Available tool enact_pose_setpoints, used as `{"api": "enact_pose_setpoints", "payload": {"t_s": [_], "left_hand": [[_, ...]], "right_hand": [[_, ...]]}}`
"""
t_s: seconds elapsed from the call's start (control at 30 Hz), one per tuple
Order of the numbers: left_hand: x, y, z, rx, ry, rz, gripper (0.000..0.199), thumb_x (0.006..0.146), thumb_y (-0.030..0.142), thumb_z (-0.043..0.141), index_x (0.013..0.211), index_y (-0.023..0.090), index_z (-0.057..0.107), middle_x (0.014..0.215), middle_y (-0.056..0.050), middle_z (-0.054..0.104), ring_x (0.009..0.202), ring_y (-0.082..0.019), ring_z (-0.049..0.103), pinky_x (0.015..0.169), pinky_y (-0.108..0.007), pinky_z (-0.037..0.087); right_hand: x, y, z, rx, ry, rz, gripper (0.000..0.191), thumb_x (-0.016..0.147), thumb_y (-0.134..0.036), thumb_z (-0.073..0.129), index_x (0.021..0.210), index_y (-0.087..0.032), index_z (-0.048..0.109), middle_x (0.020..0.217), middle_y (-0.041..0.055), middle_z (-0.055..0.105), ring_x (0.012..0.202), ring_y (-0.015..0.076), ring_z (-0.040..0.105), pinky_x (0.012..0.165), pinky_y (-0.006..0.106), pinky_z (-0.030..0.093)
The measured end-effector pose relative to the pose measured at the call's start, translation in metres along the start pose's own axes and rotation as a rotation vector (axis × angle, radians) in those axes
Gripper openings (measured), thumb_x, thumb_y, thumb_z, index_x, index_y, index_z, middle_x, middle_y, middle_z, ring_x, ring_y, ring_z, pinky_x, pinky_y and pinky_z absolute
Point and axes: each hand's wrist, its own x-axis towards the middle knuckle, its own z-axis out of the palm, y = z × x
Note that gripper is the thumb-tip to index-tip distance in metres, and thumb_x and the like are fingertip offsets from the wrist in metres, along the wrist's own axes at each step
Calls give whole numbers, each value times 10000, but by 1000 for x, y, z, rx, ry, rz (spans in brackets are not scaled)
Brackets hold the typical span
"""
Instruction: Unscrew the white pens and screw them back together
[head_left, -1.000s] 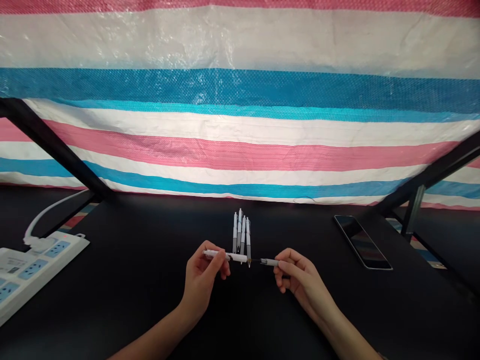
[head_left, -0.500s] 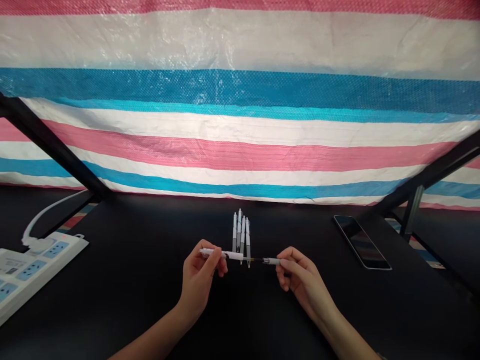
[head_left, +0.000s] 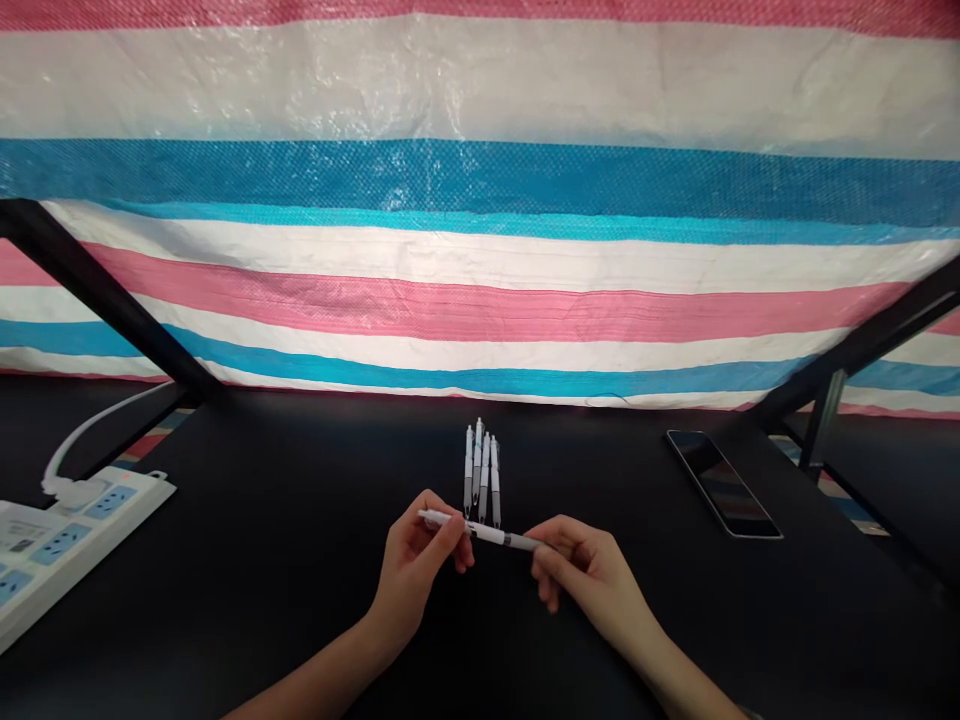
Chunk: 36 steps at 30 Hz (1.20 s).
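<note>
A white pen [head_left: 489,533] with a grey grip end spans the gap between my two hands, tilted slightly down to the right. My left hand [head_left: 420,555] pinches its white clicker end between thumb and fingers. On the other side, my right hand [head_left: 581,565] pinches the grey front end, and its fingers hide the tip. The two sections now meet, with a dark band at the join; whether they are screwed tight I cannot tell. Just beyond, several similar white and grey pens [head_left: 482,470] lie side by side on the black table [head_left: 315,480].
To the right lies a dark phone [head_left: 724,485]. A white power strip [head_left: 82,540] with a plugged-in cable [head_left: 97,420] sits at the left edge. Black frame bars [head_left: 127,300] slope in at both sides, before a striped plastic sheet [head_left: 480,300].
My hands have come closer together. The pen's two sections, apart with the refill showing between them half a second ago, now touch, and the refill is hidden.
</note>
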Motion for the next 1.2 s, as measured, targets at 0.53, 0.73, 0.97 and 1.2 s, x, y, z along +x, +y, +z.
{"api": "enact_pose_setpoints", "payload": {"t_s": [0.53, 0.73, 0.97, 1.2], "left_hand": [[0, 3, 1, -18, -8, 2, 111, 848, 264, 573, 787, 172, 559, 612, 0, 600, 560, -135, 563, 521, -240, 422], [1, 3, 1, -21, 16, -1, 126, 842, 263, 580, 764, 170, 550, 601, 0, 593, 552, -131, 559, 521, -240, 423], [1, 5, 1, -14, 23, -3, 136, 850, 269, 571, 757, 173, 546, 602, 7, 588, 553, -128, 557, 525, -239, 423], [2, 5, 1, -24, 34, -19, 161, 845, 280, 577, 732, 173, 538, 601, 6, 586, 552, -129, 551, 521, -237, 419]], "right_hand": [[-3, -4, 4, -73, -68, -4, 381, 892, -507, 399, 844, -153, 531, 552, -10, 554, 404, 76, 472, 394, 188, 329], [-2, -3, 6, -78, -48, 2, 295, 843, -470, 517, 849, -176, 491, 603, -23, 566, 419, 81, 499, 356, 167, 298], [-1, -1, 4, -83, -46, -20, 280, 824, -447, 556, 911, -186, 503, 695, -7, 602, 464, 88, 530, 375, 173, 323], [-1, -3, 4, -125, -68, -61, 312, 868, -475, 478, 919, -172, 533, 684, 7, 600, 482, 95, 530, 409, 186, 340]]}}
